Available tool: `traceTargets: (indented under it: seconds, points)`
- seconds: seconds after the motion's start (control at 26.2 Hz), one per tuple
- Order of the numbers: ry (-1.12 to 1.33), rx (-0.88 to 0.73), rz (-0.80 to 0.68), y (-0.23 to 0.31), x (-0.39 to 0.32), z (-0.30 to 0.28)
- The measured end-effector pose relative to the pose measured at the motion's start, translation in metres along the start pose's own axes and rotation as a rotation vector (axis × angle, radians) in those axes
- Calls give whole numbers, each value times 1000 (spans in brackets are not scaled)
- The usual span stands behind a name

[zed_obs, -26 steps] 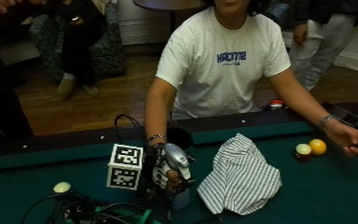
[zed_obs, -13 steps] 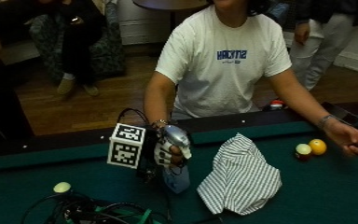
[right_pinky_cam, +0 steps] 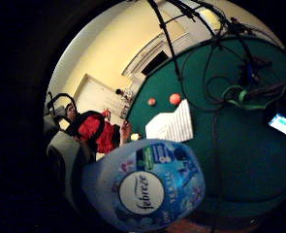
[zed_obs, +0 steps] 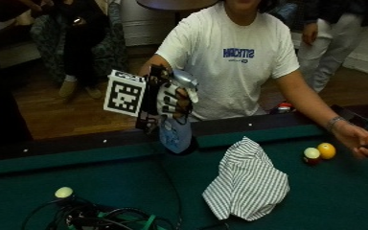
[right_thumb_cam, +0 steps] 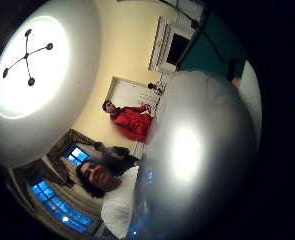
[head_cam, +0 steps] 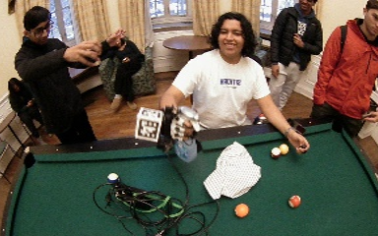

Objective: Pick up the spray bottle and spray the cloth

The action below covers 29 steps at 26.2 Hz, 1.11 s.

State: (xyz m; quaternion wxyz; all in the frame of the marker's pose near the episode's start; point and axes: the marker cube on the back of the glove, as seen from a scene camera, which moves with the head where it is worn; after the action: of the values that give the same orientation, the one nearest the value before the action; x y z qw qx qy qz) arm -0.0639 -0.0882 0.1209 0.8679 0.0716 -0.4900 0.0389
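My gloved right hand (zed_obs: 168, 100) grips the neck of a blue spray bottle (zed_obs: 175, 133) with a silver head and holds it in the air above the near rail of the pool table (zed_obs: 107, 182). Its label (right_pinky_cam: 141, 187) fills the little finger side palm view; its silver head (right_thumb_cam: 197, 150) fills the thumb side palm view. A white striped cloth (zed_obs: 247, 182) lies crumpled on the green felt, below and to the right of the bottle, apart from it. The cloth (right_pinky_cam: 174, 125) also shows past the bottle in the palm view. In the wide view my hand (head_cam: 178, 129) holds the bottle over the rail.
The bare left hand (zed_obs: 361, 143) rests on the felt beside two balls (zed_obs: 319, 152). A tangle of cables (zed_obs: 101, 218) and a white ball (zed_obs: 63, 192) lie at the front left. Orange and red balls (head_cam: 241, 210) sit beyond the cloth. People stand around the table.
My hand has lifted the spray bottle off the felt, up and back toward the rail. The cloth and the bare hand have stayed put.
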Motion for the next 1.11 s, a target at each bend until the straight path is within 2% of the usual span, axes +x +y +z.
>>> traceTargets:
  seconds: [0.34,0.65,0.92,1.11]
  points:
    - [46,10,-47,-27,-78,-33]
    - [167,-141,108,-54,-110,-13]
    - [358,-446,222,-69,-98,43]
    - [464,-747,373,-54,-69,88]
